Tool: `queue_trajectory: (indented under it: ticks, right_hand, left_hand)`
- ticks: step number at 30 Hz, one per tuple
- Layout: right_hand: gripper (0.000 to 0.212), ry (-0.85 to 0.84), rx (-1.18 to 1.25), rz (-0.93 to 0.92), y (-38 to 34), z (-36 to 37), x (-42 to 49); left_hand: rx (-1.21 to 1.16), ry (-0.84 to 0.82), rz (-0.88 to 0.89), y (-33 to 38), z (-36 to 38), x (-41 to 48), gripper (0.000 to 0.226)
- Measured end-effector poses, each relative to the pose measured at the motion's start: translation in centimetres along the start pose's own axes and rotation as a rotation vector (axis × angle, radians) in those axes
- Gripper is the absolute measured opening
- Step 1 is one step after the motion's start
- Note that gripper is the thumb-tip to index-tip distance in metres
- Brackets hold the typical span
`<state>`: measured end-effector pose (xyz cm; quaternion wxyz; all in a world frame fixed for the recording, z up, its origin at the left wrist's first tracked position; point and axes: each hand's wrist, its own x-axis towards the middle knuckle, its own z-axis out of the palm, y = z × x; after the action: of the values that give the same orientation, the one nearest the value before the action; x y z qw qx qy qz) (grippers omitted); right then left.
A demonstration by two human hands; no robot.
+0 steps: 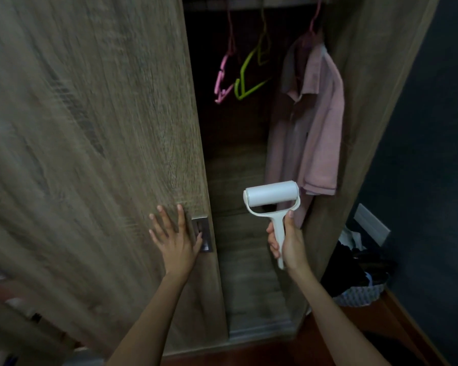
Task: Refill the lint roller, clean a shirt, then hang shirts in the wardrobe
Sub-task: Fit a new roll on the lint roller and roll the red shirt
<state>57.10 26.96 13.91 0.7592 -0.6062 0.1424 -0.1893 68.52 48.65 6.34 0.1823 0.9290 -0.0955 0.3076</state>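
Note:
My right hand (288,243) grips the handle of a white lint roller (271,198), held upright in front of the open wardrobe with its roll on top. My left hand (175,240) lies flat with fingers spread on the wooden sliding door (90,128), its thumb at the recessed metal handle (204,235). Inside the wardrobe a pink shirt (315,122) hangs on a pink hanger at the right. An empty pink hanger (224,77) and an empty green hanger (249,75) hang to its left.
The wardrobe's right side panel (368,101) stands close beside the shirt. A basket of dark clothes (360,276) sits on the wooden floor at the lower right, against a dark wall with a white socket plate (372,228).

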Motion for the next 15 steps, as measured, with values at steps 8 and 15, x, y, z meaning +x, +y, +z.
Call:
queue_trajectory:
  ticks: [8,15]
  right_hand:
    - [0.066,-0.086,-0.016,-0.025,0.2,5.4,0.6]
    - [0.064,-0.128,-0.053,-0.005,0.4,8.0,0.4]
  left_hand:
    - [0.074,-0.032,-0.001,-6.4,-2.4,0.3,0.107]
    - [0.117,-0.058,-0.036,-10.0,-3.6,0.7,0.101]
